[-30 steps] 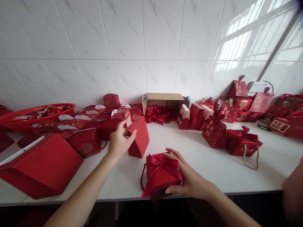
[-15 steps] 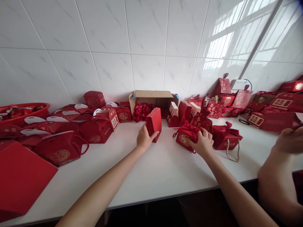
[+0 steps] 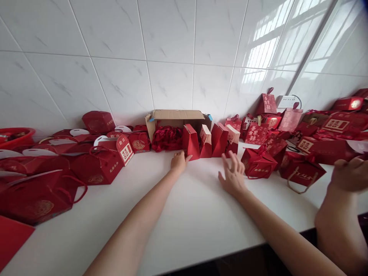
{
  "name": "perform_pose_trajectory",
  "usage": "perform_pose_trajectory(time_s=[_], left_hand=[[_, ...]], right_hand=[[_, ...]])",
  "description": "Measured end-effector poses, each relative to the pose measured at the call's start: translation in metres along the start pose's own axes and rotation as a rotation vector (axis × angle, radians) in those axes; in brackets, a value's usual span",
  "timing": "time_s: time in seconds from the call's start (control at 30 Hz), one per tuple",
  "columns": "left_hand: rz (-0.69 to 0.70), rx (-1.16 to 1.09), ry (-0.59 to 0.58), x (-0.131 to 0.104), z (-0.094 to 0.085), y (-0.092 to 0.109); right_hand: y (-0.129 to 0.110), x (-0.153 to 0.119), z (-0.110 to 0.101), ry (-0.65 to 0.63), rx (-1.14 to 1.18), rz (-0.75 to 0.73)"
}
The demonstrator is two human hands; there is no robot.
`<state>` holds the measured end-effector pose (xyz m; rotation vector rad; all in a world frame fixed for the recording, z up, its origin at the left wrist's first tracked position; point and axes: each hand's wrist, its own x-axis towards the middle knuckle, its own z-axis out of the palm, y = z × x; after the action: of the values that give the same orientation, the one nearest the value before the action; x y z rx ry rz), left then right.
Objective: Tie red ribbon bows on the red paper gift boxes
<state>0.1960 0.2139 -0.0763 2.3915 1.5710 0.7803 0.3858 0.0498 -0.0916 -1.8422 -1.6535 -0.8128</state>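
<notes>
A person's left hand (image 3: 178, 162) reaches the foot of a slim red gift box (image 3: 192, 143) at the left end of a row of four on a white table (image 3: 198, 214). Its fingers are curled and the thumb points toward the box's base; whether they pinch the box cannot be told. The plain red box stands upright, long axis close to vertical, base down and narrow top up, with its side toward the camera. The right hand (image 3: 233, 177) is open above the table, fingers spread and holding nothing, just beside a red box with a ribbon bow (image 3: 259, 165). To that box's right sits a red box with a rope handle (image 3: 301, 170). Behind the row's left end, a cardboard carton (image 3: 178, 114) lies open toward the camera, filled with red ribbons (image 3: 167, 138). Handled red boxes (image 3: 97, 165) crowd the left side. At far right is another person's hand (image 3: 351, 174).
</notes>
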Motion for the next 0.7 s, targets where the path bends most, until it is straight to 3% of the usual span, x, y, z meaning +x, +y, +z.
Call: perform_pose_trajectory(time_s=[0.1, 0.23, 0.33, 0.43, 0.53, 0.63, 0.7], left_hand=[[0.054, 0.034, -0.057, 0.011, 0.002, 0.0], [0.087, 0.039, -0.088, 0.008, 0.002, 0.003], [0.116, 0.026, -0.116, -0.021, -0.004, 0.009], [0.199, 0.003, -0.183, -0.077, -0.026, 0.012], [0.388, -0.083, -0.293, -0.15, -0.07, -0.004], [0.424, -0.086, -0.285, -0.232, -0.117, -0.059], [0.267, -0.035, -0.039, -0.294, -0.139, -0.12]], right_hand=[[-0.008, 0.002, 0.008, -0.113, 0.079, -0.097], [-0.003, 0.012, 0.017, -0.408, 0.137, 0.155], [0.0, 0.021, 0.023, -0.537, 0.129, 0.285], [0.002, 0.023, 0.025, -0.564, 0.131, 0.312], [0.006, 0.018, 0.025, -0.595, 0.151, 0.301], [0.009, 0.013, 0.025, -0.622, 0.159, 0.283], [0.009, 0.01, 0.026, -0.632, 0.15, 0.278]])
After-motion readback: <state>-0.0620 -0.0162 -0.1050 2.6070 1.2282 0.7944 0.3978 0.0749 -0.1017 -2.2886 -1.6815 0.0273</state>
